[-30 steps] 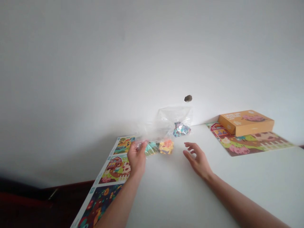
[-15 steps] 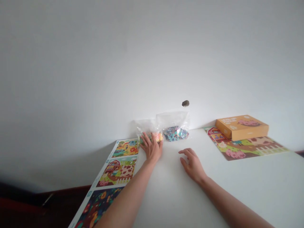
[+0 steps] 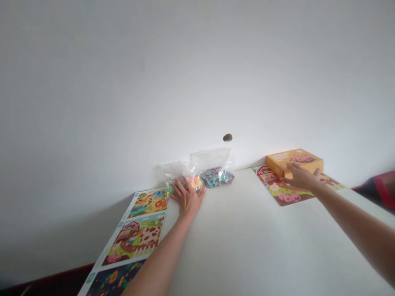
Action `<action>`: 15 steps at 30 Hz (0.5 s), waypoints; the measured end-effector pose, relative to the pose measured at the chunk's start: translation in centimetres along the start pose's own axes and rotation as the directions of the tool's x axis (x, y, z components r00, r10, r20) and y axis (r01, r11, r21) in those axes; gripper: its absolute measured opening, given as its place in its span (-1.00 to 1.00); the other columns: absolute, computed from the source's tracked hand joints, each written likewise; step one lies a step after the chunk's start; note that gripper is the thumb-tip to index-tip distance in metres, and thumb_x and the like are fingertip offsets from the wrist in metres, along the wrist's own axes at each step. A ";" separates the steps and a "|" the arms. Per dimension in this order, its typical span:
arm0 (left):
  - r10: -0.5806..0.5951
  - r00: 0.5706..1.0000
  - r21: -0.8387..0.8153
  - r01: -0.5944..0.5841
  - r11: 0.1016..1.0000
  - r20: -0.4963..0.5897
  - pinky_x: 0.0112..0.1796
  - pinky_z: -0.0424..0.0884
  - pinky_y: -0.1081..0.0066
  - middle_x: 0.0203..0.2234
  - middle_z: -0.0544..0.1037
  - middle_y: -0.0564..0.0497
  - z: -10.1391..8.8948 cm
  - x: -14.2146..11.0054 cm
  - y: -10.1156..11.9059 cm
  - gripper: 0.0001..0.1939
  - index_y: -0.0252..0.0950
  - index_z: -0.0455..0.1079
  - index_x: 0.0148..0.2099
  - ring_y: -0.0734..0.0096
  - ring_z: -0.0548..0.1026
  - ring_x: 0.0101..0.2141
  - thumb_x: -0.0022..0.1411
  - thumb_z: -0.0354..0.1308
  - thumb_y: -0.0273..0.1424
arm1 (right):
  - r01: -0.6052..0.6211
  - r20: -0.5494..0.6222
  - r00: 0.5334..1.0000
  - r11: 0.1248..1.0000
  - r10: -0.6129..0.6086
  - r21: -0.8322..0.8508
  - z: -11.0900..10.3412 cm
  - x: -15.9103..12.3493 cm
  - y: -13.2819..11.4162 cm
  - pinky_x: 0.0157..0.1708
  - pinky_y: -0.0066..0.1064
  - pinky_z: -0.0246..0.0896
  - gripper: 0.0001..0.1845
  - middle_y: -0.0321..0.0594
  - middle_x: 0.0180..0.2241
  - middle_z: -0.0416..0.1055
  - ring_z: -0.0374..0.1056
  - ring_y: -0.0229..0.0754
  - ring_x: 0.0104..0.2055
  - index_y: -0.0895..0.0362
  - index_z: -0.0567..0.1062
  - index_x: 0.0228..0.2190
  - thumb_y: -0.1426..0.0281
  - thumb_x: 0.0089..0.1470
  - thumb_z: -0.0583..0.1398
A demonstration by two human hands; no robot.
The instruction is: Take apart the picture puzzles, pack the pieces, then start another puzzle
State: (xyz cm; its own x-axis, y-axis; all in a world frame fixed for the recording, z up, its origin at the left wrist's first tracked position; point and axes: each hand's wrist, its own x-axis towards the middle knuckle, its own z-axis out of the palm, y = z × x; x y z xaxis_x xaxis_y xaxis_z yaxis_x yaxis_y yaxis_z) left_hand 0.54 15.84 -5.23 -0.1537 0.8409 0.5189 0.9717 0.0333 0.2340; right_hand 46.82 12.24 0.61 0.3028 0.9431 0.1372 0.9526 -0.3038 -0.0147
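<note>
My left hand (image 3: 187, 199) lies with fingers spread on a clear plastic bag of colourful puzzle pieces (image 3: 196, 182) beside the wall. Right of it stands a second clear bag with teal and dark pieces (image 3: 217, 177), which neither hand touches. At the right, my right hand (image 3: 298, 177) reaches to the front side of an orange puzzle box (image 3: 279, 163), fingers apart. Whether it grips the box I cannot make out. Beneath the box is a farm picture sheet (image 3: 288, 197), partly covered by box and hand.
A long sheet with several printed pictures (image 3: 135, 238) runs along the left edge of the white table (image 3: 234, 242). The wall (image 3: 185, 82) rises directly behind and has a small hole (image 3: 227, 137). A dark and red object (image 3: 382, 189) is beyond the table's right edge.
My right hand has moved right, from the middle of the table to the orange box. The left hand stays on its bag. The view has turned a little to the right.
</note>
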 end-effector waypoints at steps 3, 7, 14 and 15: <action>-0.019 1.000 -0.068 0.019 0.997 -0.005 0.11 -0.06 -0.36 0.32 -0.21 -0.56 -0.1 0.0 -0.2 0.14 -0.52 -0.40 0.41 -0.43 -0.22 0.30 0.12 0.10 0.08 | 0.117 -0.082 0.989 0.988 -0.125 -0.105 0.8 -1.8 -0.6 0.09 0.49 -0.45 -0.21 0.09 0.19 0.22 0.16 0.38 0.12 0.13 0.26 0.18 -0.07 0.03 0.05; -0.073 0.996 -0.159 0.064 0.985 -0.055 0.14 -0.07 -0.30 0.32 -0.21 -0.57 -1.0 0.0 -0.4 0.13 -0.52 -0.45 0.41 -0.38 -0.20 0.30 0.14 0.12 0.01 | 0.298 -0.235 0.911 0.934 -0.339 -0.196 0.6 -6.6 -3.5 0.17 0.38 -0.49 -0.34 0.03 0.08 0.36 0.10 0.31 0.15 0.16 0.34 0.11 0.07 0.05 0.12; 0.482 0.857 -0.592 -0.486 0.642 -0.181 0.23 -0.06 -0.05 0.35 -0.13 -0.28 -5.6 -3.8 -0.5 -0.16 -0.25 -0.30 0.42 -0.06 -0.13 0.34 0.27 -0.06 -0.01 | 0.653 -0.295 0.709 0.755 -0.640 -0.067 -2.4 -20.5 -11.1 0.24 0.32 -0.42 -0.36 -0.02 0.09 0.37 0.18 0.22 0.17 0.09 0.25 0.20 0.19 0.12 0.16; 0.624 0.769 -0.647 -0.546 0.532 -0.135 0.22 -0.04 -0.05 0.35 -0.12 -0.26 -6.7 -4.7 -0.3 -0.10 -0.23 -0.25 0.42 -0.09 -0.11 0.33 0.22 -0.03 0.08 | 0.704 -0.286 0.675 0.709 -0.680 -0.027 -3.0 -22.1 -12.1 0.24 0.32 -0.39 -0.33 -0.05 0.13 0.35 0.18 0.21 0.18 0.06 0.19 0.23 0.18 0.13 0.16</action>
State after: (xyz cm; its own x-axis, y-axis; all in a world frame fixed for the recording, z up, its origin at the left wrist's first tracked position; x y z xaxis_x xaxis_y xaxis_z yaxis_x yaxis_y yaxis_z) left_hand -0.25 8.24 -2.23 0.4642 0.5947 0.6564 0.4847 -0.7908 0.3737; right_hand 28.55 -5.35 0.75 -0.4519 0.8045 0.3855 0.8884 0.4451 0.1125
